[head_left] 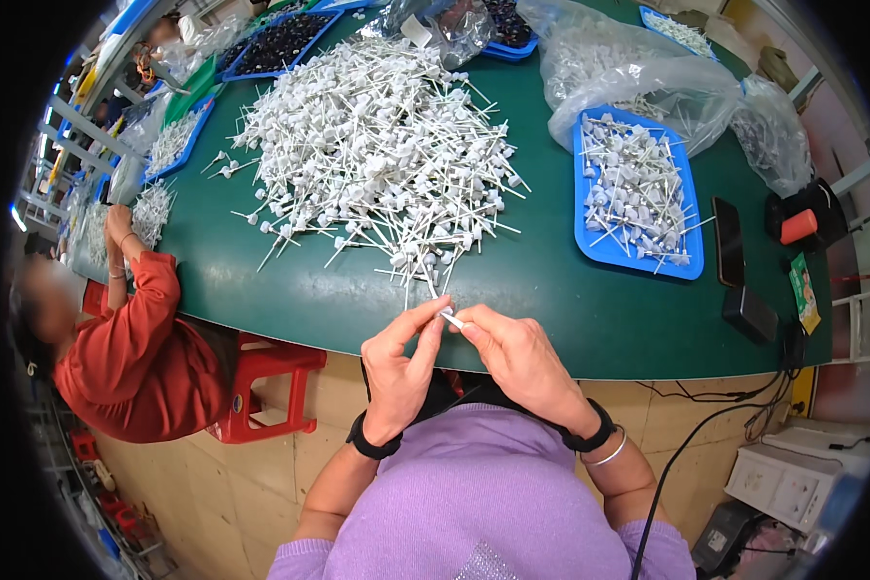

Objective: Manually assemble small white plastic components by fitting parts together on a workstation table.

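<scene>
My left hand (399, 365) and my right hand (520, 356) meet at the near edge of the green table (358, 324). Between their fingertips is a small white plastic piece with a thin stem (451, 318). Thumb and forefinger of the left pinch its head, while the right fingers close on the stem side. Just beyond my fingertips lies a large heap of similar white stemmed pieces (377, 145). The fingers partly cover the held piece, so its full shape is hidden.
On the right stands a blue tray (691, 269) of white pieces, with a clear plastic bag (638, 87) behind it. A phone (728, 242) and dark box (750, 314) lie further right. At left, a person in red (130, 358) works beside a red stool (271, 387). Cables (744, 396) hang near the right edge.
</scene>
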